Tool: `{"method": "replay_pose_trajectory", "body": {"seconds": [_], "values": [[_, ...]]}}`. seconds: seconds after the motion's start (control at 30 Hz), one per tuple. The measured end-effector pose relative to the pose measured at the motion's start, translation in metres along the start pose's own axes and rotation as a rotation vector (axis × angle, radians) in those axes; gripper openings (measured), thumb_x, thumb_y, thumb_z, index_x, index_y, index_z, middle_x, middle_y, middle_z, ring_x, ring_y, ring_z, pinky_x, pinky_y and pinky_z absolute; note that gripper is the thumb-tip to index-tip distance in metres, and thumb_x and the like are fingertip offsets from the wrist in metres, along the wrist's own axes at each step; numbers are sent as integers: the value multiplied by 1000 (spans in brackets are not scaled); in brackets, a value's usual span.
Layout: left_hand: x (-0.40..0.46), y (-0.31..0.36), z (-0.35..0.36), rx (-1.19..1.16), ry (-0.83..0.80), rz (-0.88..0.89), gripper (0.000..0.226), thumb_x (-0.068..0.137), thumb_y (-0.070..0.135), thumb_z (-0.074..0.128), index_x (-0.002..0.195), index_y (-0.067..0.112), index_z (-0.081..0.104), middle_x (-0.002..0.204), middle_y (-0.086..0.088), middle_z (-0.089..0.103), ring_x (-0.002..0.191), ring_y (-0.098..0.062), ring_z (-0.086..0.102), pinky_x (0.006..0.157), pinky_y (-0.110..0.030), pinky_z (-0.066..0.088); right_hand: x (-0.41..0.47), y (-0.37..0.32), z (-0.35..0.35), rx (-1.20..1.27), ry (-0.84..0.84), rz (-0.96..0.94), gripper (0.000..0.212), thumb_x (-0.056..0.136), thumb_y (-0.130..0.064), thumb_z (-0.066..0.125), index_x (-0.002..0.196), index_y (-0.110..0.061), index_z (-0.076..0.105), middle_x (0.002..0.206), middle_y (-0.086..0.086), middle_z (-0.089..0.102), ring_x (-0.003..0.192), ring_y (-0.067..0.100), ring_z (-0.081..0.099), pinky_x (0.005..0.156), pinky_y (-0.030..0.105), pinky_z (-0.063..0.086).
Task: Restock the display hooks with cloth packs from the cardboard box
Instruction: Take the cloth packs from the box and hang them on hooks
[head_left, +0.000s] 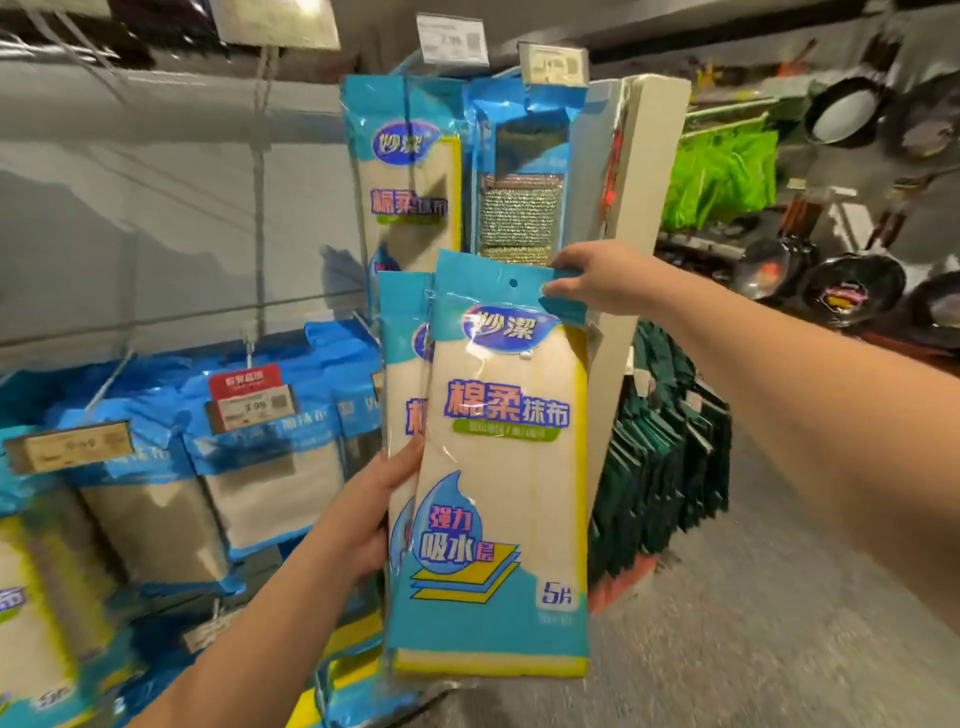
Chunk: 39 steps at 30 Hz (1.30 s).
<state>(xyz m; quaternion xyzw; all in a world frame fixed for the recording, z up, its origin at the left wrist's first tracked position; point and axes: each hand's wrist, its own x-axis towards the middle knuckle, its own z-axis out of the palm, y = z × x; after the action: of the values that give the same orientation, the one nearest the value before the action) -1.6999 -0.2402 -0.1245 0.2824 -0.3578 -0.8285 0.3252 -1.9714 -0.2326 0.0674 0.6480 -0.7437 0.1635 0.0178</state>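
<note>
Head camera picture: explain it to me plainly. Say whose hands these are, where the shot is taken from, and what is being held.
There is no machine here. A person wears a wide-angle camera on the head, so you look forward and down along their own arms in a shop aisle.

The left hand grips the cloth packs from the side, low down; at least two packs are held together, the front cloth pack overlapping a second pack behind it. The right hand pinches the front pack's top corner, next to its small hang hole.

Behind them, a matching pack hanging on the display sits beside a scourer pack. More blue packs hang lower left, and pans show on the right. The cardboard box is not in view.
</note>
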Motion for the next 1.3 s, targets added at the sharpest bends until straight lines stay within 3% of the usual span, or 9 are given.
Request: {"method": "replay_pose_trajectory", "body": {"seconds": [0.13,0.27,0.4,0.53,0.63,0.73,0.87,1.1,1.3], "values": [[40,30,1,30,-2,72,51,92,33,62,138,9,57,128,-23,66,116,-43,64,92,-58,55,59,3,-7,-11,79,-92,32,96,-40,60,115,-15,68,109,9,68,93,22,56,71,28,36],[70,68,-1,64,22,161,65,85,38,75,141,12,54,133,-20,64,121,-42,62,101,-62,49,109,2,-23,-21,223,-217,25,95,-37,61,105,-16,70,91,0,60,87,20,54,70,28,34],[84,103,10,80,34,241,53,90,36,63,139,14,57,129,-17,67,117,-38,65,97,-56,54,154,-7,-41,-92,328,-380,22,94,-32,62,100,-13,70,101,4,65,96,25,58,79,35,45],[93,129,24,29,67,272,54,87,36,67,136,14,60,127,-16,69,115,-37,67,91,-54,57,192,-17,-54,-162,387,-486,15,96,-28,58,96,-16,66,140,-2,56,127,22,52,94,36,44],[97,142,31,28,78,296,58,85,39,71,137,15,59,128,-16,68,117,-37,66,92,-54,56,213,-22,-62,-187,452,-547,17,97,-27,54,102,-15,66,136,2,55,123,25,53,85,37,43],[99,152,37,28,76,323,78,67,45,87,134,14,63,127,-16,68,114,-36,68,83,-49,61,222,-22,-65,-201,582,-605,21,97,-24,56,107,-10,67,119,8,62,114,29,54,84,39,42],[101,161,45,18,84,353,70,72,44,78,132,12,64,123,-17,70,108,-34,70,74,-44,62,228,-24,-68,-138,755,-614,19,95,-28,57,102,-13,67,107,4,62,112,26,53,86,39,35],[107,176,59,-13,82,372,57,81,39,65,132,13,64,123,-16,70,108,-33,70,76,-45,62,237,-37,-77,-140,956,-469,31,95,-41,50,99,-19,71,107,3,59,108,29,47,87,43,33],[111,185,67,5,84,360,60,81,41,69,134,14,64,129,-16,67,119,-34,65,96,-56,52,244,-41,-73,-278,999,-399,32,93,-37,51,100,-14,73,107,5,57,107,31,46,88,45,32]]}}
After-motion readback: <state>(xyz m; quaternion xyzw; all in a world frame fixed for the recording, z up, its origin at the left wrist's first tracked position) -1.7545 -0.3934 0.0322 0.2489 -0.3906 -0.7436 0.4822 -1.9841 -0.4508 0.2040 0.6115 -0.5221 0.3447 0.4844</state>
